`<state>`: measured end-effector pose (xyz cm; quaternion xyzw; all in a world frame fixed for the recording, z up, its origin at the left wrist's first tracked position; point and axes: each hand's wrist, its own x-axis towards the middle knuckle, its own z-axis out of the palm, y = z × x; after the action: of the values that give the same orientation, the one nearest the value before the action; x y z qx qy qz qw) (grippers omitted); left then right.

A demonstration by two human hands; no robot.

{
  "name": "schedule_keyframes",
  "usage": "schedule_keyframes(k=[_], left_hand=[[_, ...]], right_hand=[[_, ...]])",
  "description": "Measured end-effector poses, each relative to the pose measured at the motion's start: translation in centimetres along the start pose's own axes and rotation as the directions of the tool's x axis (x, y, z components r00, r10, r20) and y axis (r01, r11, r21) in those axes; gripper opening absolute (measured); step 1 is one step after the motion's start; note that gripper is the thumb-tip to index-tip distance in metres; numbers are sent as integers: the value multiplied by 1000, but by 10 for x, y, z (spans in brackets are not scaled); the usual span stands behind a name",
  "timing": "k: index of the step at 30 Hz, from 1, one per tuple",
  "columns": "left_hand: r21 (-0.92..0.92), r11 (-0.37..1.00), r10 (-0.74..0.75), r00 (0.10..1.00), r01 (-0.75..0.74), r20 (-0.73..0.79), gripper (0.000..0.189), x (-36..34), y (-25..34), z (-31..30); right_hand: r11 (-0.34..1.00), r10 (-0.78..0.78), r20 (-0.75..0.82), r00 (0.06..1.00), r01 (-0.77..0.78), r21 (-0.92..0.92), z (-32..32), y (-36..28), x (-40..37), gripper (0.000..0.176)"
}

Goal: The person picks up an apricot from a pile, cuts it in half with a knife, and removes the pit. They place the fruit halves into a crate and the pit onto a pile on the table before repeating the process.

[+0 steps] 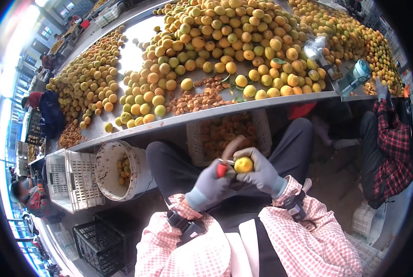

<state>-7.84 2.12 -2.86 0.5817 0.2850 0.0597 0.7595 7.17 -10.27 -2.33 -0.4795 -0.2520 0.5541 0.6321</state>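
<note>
My left hand (212,183), in a grey glove, is closed around a small knife with a red handle (221,170). Its thin blade shows only in part, close to the fruit. A yellow apricot (244,165) is held in the gloved fingers of my right hand (261,171). Both hands are close together above my lap. Just beyond them, a white crate (194,138) holds many orange apricot halves (225,131). A blurred brownish shape (233,147) lies between my hands and the crate; I cannot make out what it is.
Ahead, a metal-edged table (188,119) bears heaped apricots (215,32) and a pile of brown pits (195,101). To the left stand a white bucket (139,159) and white crates (84,182). A teal-lidded bottle (356,76) is on the table's right; a co-worker in plaid (393,143) sits nearby.
</note>
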Motion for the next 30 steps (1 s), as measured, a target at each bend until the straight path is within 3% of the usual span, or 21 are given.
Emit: schedule_keyframes(k=[1,2,3,5,7,9,11,13,14,15,16,17,21,23,25,28,30], left_hand=[[-191,979,-81,996,72,-41,26,1,12,-5],[-470,878,-118,993,91,-28,27,0,25,-9],[-332,943,-50,989,2,-137,25,-2,41,-4],[-312,947,-90,996,80,-19,23,-8,59,-8],[-225,972,-60,998,59,2,23,-11,70,4],[-135,990,-31,999,34,22,23,-9,71,10],[-31,999,40,999,-40,-1,31,-8,68,12],[-15,1000,-17,1000,17,9,33,-10,65,8],[234,953,192,981,-191,18,32,-10,59,7],[459,805,384,920,-376,80,32,-10,55,6],[490,804,320,940,-336,118,36,-14,59,8],[553,746,358,924,-370,135,36,-15,52,8],[615,710,302,937,-343,174,30,-22,49,3],[623,698,304,934,-353,189,28,-24,46,0],[572,739,236,932,-355,274,27,-25,41,-2],[436,858,159,946,-273,281,26,-26,32,-3],[355,907,121,947,-228,299,26,-26,26,-4]], right_hand=[[996,-85,-68,994,82,-43,-8,3,2,50],[990,-28,-97,995,41,137,-14,0,2,51],[950,33,-116,993,5,311,-19,-3,2,53],[938,30,-53,998,-10,345,-16,-19,-2,52],[921,24,15,1000,-28,388,-14,-20,-2,52],[903,-155,122,980,90,420,-13,-12,2,51],[910,-168,34,985,142,389,-8,-13,2,51],[918,-182,-18,983,176,356,-9,-12,-1,55],[918,-180,-20,983,175,357,-8,-13,-2,55],[914,-165,-11,986,158,374,-6,-15,-3,55],[910,-152,-1,988,140,391,-5,-17,-5,55],[910,-152,-2,988,141,390,-2,-20,-6,55],[903,-86,9,996,74,422,12,-22,-10,53],[901,-236,82,968,187,392,12,-14,-6,51],[895,-267,87,960,213,392,17,-16,-5,49],[876,-194,69,979,141,461,20,-15,-5,51],[830,-284,79,956,204,520,20,-8,-4,45]])
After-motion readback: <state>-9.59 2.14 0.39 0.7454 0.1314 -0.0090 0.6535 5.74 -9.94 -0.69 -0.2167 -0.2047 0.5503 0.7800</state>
